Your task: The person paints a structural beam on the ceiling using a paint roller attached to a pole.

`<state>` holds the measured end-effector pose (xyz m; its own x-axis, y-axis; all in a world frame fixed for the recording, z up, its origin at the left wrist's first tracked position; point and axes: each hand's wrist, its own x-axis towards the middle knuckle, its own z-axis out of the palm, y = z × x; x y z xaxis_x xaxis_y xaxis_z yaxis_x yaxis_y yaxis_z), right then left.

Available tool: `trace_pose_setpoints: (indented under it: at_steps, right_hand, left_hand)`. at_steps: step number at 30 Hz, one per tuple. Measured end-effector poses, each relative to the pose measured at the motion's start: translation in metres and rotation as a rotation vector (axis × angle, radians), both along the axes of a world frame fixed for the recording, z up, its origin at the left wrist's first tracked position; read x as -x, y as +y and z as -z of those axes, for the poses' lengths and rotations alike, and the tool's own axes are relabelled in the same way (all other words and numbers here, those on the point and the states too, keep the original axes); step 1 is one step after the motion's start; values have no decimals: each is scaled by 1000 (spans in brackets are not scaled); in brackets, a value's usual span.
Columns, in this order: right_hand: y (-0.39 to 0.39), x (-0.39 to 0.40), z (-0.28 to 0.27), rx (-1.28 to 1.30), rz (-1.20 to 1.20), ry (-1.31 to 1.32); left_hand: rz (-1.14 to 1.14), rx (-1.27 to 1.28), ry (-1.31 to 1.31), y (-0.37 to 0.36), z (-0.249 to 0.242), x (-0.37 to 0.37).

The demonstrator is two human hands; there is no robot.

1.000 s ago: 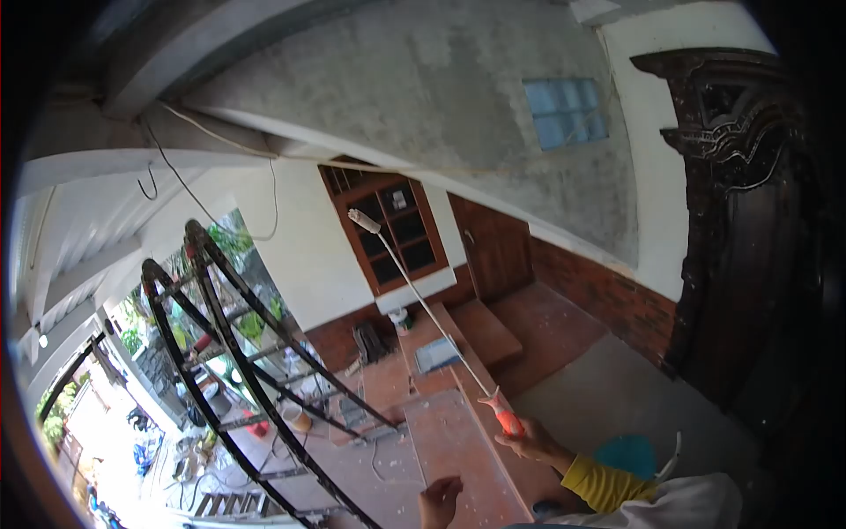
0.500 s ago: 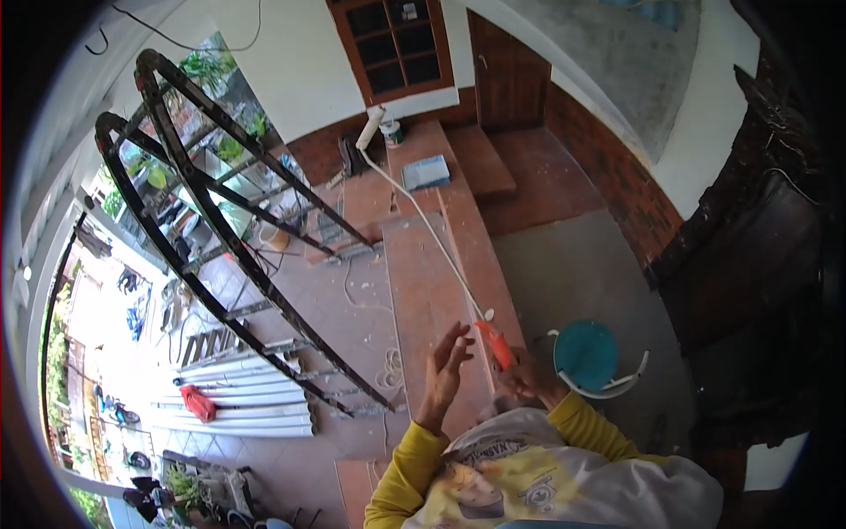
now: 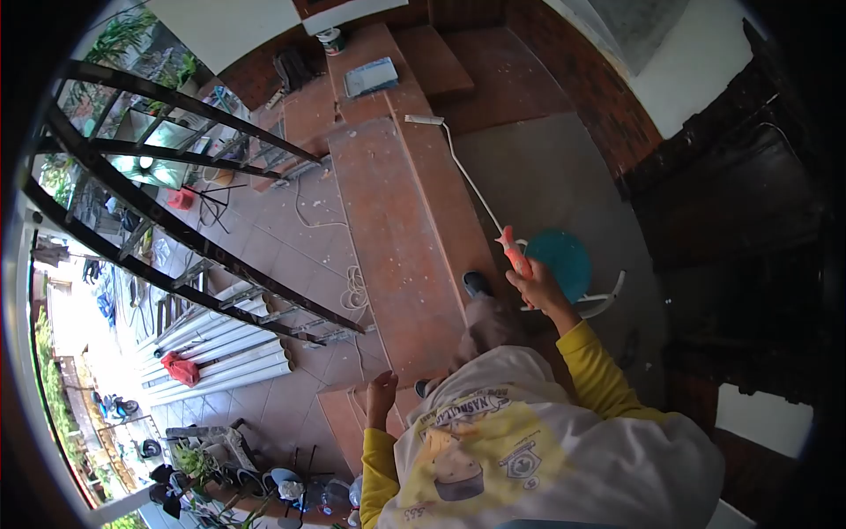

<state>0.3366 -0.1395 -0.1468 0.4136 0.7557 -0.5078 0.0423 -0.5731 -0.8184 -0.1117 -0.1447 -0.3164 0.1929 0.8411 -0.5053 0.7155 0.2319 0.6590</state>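
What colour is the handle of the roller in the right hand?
The roller's handle is orange-red; it shows best in the head view.

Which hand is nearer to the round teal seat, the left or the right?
The right hand: it grips the orange handle beside the teal seat. The left hand is farther, away to the left.

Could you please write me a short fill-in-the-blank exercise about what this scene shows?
The paint roller is held by its handle in the person's ____ hand. The visible sleeves are coloured ____. The bundle lying on the corrugated sheets is coloured ____. Of the dark ladder and the teal seat, the one closer to the hand with the roller is the ____.

Missing words, in order: right; yellow; red; teal seat.
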Motion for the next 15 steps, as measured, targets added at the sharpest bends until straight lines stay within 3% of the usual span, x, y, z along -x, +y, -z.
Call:
trace_pose_setpoints:
  at_steps: [2,5,9,15]
  right_hand:
    - [5,-19,30,52,11,-72]
    - [22,-54,80,-102,-19,-401]
    - [49,-102,113,12,-53,-723]
    - [99,-167,114,137,-90,-700]
  left_hand:
    - [49,43,6,-7,0,-12]
    - [94,2,88,5,13,-36]
    - [75,93,125,47,27,-64]
    - [-95,22,179,111,-21,-124]
